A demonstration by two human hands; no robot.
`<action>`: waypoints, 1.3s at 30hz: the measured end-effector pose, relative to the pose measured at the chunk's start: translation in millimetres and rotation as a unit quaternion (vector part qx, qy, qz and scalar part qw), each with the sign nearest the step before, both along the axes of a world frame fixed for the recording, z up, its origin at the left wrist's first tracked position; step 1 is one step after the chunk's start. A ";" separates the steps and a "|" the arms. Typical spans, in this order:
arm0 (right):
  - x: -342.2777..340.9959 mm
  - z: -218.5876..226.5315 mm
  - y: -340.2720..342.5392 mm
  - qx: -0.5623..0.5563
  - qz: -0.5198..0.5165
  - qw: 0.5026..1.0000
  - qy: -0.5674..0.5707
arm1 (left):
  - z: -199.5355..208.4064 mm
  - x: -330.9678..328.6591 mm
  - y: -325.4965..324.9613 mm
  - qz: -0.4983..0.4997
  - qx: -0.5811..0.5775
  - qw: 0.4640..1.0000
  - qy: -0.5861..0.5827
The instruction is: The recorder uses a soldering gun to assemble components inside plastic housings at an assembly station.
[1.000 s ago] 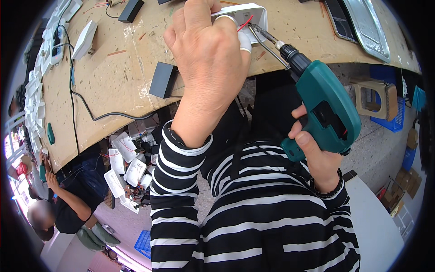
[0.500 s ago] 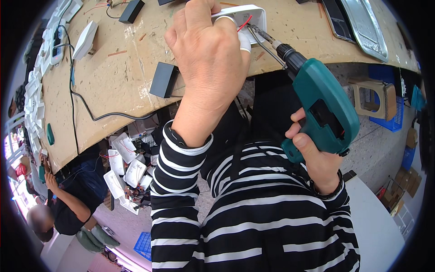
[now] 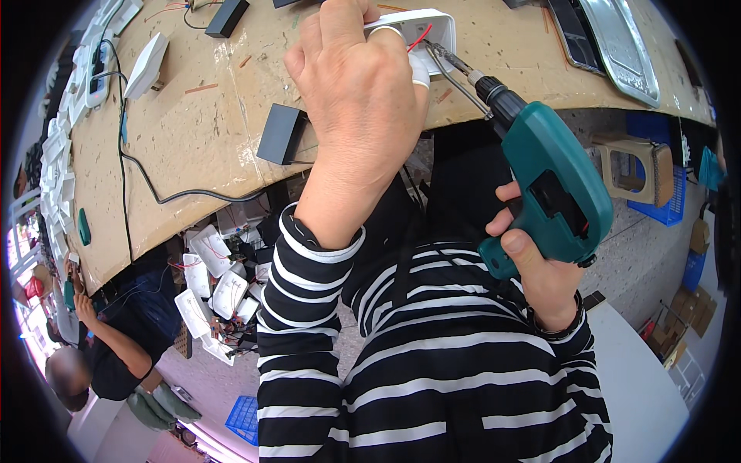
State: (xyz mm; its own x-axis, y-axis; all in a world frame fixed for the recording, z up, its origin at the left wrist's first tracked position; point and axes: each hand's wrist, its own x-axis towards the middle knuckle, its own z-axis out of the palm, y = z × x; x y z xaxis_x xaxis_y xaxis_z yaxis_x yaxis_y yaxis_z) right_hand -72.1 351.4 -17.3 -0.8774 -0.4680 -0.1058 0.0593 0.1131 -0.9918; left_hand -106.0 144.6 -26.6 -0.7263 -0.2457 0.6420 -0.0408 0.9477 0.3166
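Observation:
My right hand (image 3: 532, 262) grips a green soldering gun (image 3: 562, 177) with a black collar and a thin metal tube beside its tip. The tip reaches into a shallow white plastic housing (image 3: 445, 27) near the table's front edge. My left hand (image 3: 363, 92) is closed over the housing's left side, with white coverings on two fingers. A red wire (image 3: 420, 37) sticks up by those fingers, close to the tip. My hand hides most of the housing's inside, so I cannot tell whether the tip touches anything.
A black box (image 3: 281, 134) sits left of my wrist, beside a black cable (image 3: 185, 193). Metal trays (image 3: 629, 58) lie at the right. White housings with wires (image 3: 220, 285) are heaped below the table edge. Another person (image 3: 116, 339) works at the far left.
Almost nothing differs. The housing, my left hand and the soldering gun's tip sit very slightly farther right in the picture; both hands keep their hold.

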 end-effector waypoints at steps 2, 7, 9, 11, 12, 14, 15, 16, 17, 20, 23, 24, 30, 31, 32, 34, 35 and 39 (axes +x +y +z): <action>0.2 -0.2 0.4 0.008 0.005 1.000 0.004 | 0.9 -0.4 0.4 -0.005 0.011 1.000 0.002; 0.6 -0.4 0.7 0.002 -0.006 1.000 0.006 | -0.4 -0.9 0.5 -0.004 0.012 1.000 -0.005; 1.0 0.1 0.6 0.000 -0.006 1.000 0.007 | 1.2 0.3 0.4 0.000 0.013 1.000 -0.011; 1.2 0.7 0.7 0.000 -0.007 1.000 0.008 | 2.9 0.9 1.1 0.000 0.014 1.000 -0.010; 1.3 1.2 0.9 0.003 -0.009 1.000 0.002 | 2.1 0.4 1.2 -0.001 0.014 1.000 -0.009; 1.4 1.1 1.1 0.007 -0.011 1.000 -0.003 | 0.0 -0.8 1.1 -0.004 0.020 1.000 -0.003; 1.1 0.7 1.1 0.003 -0.011 1.000 -0.005 | -0.4 -0.7 1.3 -0.004 0.020 1.000 -0.003; 1.0 0.4 1.2 -0.001 -0.011 1.000 -0.007 | -0.7 -0.7 1.5 -0.004 0.019 1.000 -0.005; 1.1 1.0 1.3 -0.002 -0.010 1.000 -0.007 | -0.3 -0.2 1.4 -0.002 0.018 1.000 -0.007; 1.0 1.8 2.2 0.005 -0.002 1.000 -0.006 | 0.5 0.9 0.6 0.000 0.008 1.000 -0.016; 1.3 0.8 2.6 -0.007 -0.005 1.000 -0.008 | 1.0 1.1 1.7 -0.004 0.018 1.000 -0.012; 2.0 1.9 1.9 -0.011 -0.011 1.000 -0.006 | 0.7 0.9 1.6 -0.004 0.018 1.000 -0.012; 4.0 5.4 8.6 -0.024 -0.002 1.000 -0.004 | -1.3 0.1 0.3 0.003 -0.006 1.000 -0.009; 4.9 5.3 9.7 -0.047 -0.012 0.999 0.003 | -8.8 -0.9 -1.8 0.012 -0.041 0.999 -0.014; 4.8 5.2 10.7 -0.048 -0.012 0.999 0.003 | -12.4 -1.3 -2.8 0.022 -0.075 0.997 -0.020; 4.2 4.9 12.5 -0.071 -0.027 0.996 0.044 | -11.1 -0.1 -2.6 0.023 -0.072 0.997 -0.023; 3.7 4.9 13.3 -0.072 -0.027 0.996 0.044 | -9.4 0.8 -2.1 0.023 -0.068 0.997 -0.026; 1.2 3.6 13.8 -0.077 -0.039 0.995 0.053 | -3.9 5.5 -2.0 0.017 -0.060 0.997 -0.040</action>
State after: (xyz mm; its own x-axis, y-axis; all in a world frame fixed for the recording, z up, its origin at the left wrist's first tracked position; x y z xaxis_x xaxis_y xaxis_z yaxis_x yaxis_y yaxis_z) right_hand -70.9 365.2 -13.6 -0.9141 -0.4016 0.0564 -0.0431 -0.0420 -0.9982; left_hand -100.5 142.5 -30.5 -0.7693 -0.1962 0.6080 -0.0953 0.9763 0.1946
